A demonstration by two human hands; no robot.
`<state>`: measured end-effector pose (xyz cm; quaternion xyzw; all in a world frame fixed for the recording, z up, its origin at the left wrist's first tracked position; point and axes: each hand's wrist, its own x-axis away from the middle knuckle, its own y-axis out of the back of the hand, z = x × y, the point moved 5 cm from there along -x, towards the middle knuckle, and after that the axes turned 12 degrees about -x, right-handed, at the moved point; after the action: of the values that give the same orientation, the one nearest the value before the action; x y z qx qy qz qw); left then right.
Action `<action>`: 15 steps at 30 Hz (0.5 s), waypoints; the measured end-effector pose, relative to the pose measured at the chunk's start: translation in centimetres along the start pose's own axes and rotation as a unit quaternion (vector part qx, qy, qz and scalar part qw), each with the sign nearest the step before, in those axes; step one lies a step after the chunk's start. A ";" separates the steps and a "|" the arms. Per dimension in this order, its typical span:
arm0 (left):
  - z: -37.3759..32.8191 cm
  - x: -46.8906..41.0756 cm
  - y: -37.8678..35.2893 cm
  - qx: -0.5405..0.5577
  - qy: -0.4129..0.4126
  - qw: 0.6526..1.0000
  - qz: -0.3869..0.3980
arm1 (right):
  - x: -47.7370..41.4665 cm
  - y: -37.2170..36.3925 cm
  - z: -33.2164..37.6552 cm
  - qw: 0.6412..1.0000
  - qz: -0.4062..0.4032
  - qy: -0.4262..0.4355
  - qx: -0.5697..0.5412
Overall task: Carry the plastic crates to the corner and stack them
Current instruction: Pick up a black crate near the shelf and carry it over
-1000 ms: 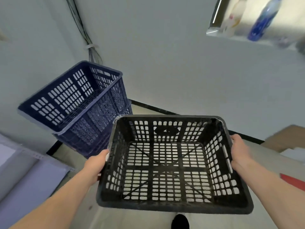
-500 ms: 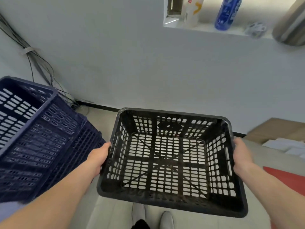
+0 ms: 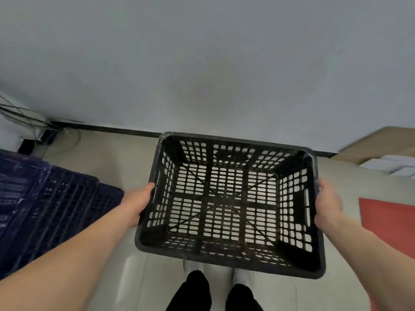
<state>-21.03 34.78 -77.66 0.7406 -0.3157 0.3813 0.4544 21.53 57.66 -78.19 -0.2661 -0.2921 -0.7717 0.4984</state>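
I hold an empty black perforated plastic crate (image 3: 229, 263) in front of me, above the floor, its opening facing up. My left hand (image 3: 139, 203) grips its left wall and my right hand (image 3: 326, 204) grips its right wall near the handle slot. A stack of dark blue perforated crates (image 3: 45, 198) stands on the floor at the left, cut off by the frame edge and blurred. My black trouser legs and pale shoes show below the black crate.
A grey wall with a black skirting strip (image 3: 112, 127) runs ahead. Loose cables (image 3: 33, 122) gather in the corner at far left. A cardboard box (image 3: 381, 142) with white sheets sits at right, and a red mat (image 3: 390, 225) lies on the floor.
The view has swung right and tilted down: the blue crates slid to the left edge, the shelf with bottles left the frame. The black crate stays held in both hands.
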 end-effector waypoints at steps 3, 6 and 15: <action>-0.6 -3.8 -3.3 -0.022 0.003 1.000 -0.007 | -4.3 -1.9 -2.3 1.000 0.026 -0.008 0.013; -0.8 -7.8 -5.9 -0.044 0.011 0.999 -0.018 | -8.4 -3.8 -5.0 0.999 0.039 -0.014 0.025; 0.3 -18.8 -12.3 -0.056 0.037 0.998 -0.017 | -19.4 -6.6 -13.3 0.995 0.045 -0.065 0.068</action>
<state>-20.53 41.57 -99.05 0.7046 -0.3068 0.3824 0.5130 20.80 62.24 -102.15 -0.2936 -0.3636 -0.7080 0.5295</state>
